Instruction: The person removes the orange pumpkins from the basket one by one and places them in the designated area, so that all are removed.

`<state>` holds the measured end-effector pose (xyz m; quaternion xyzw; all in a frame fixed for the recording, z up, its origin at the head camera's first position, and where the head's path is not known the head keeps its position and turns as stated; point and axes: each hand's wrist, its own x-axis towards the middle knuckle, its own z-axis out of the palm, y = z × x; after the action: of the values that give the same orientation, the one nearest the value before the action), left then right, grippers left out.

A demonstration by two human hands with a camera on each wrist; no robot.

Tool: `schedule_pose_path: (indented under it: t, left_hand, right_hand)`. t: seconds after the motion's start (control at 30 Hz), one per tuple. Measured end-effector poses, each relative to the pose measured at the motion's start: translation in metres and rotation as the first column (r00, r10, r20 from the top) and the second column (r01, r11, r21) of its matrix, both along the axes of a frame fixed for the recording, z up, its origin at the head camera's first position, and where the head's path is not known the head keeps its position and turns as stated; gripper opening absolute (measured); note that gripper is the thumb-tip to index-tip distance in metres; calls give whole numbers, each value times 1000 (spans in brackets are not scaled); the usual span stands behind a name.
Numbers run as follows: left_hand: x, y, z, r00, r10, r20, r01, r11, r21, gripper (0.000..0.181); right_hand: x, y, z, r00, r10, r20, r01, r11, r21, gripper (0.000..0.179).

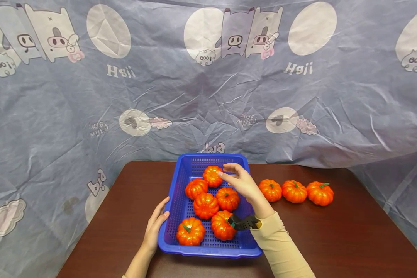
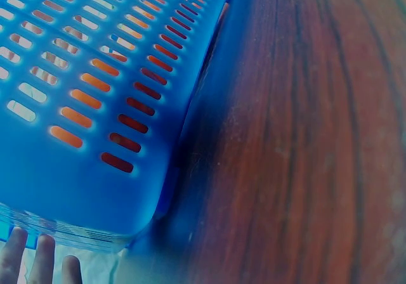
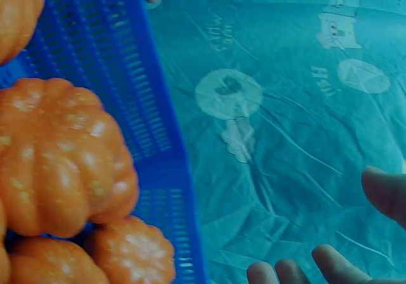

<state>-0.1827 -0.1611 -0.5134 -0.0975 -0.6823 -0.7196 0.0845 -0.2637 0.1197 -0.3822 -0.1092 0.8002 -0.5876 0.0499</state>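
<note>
A blue plastic basket (image 1: 210, 253) with slotted walls holds several small orange pumpkins (image 1: 206, 205). Against the outside of its left wall rests my left hand (image 1: 154, 224), with the fingers extended along the rim. In the left wrist view, fingertips (image 2: 43, 258) show by the basket's edge. My right hand (image 1: 241, 181) hovers over the basket's far right part, thumb and fingers spread and holding nothing. The pumpkin nearest to it is the far one (image 1: 212, 176), just left of the thumb. The right wrist view shows the spread fingers (image 3: 330, 262) apart from the pumpkins.
On the brown wooden table (image 1: 333, 239), three more pumpkins (image 1: 294, 191) stand in a row right of the basket. A grey-blue cloth (image 1: 194, 100) with cartoon prints hangs behind the table. A black strap device (image 1: 244, 222) sits on the right wrist.
</note>
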Motion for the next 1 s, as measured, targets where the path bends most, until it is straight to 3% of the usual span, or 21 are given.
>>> schedule_pose_path:
  t: [0.37, 0.67, 1.0]
  left_hand:
    - [-1, 0, -1, 1000, -3, -7, 3, 1000, 1, 45]
    - [-1, 0, -2, 1000, 2, -7, -2, 1000, -1, 45]
    - [-1, 0, -2, 1000, 13, -1, -13, 1000, -10, 45]
  right_hand:
    - [-1, -19, -18, 1000, 22, -3, -22, 995, 101, 49]
    - [1, -31, -35, 997, 80, -16, -74, 974, 214, 49]
    - [8, -33, -42, 977, 212, -30, -183, 899, 397, 49]
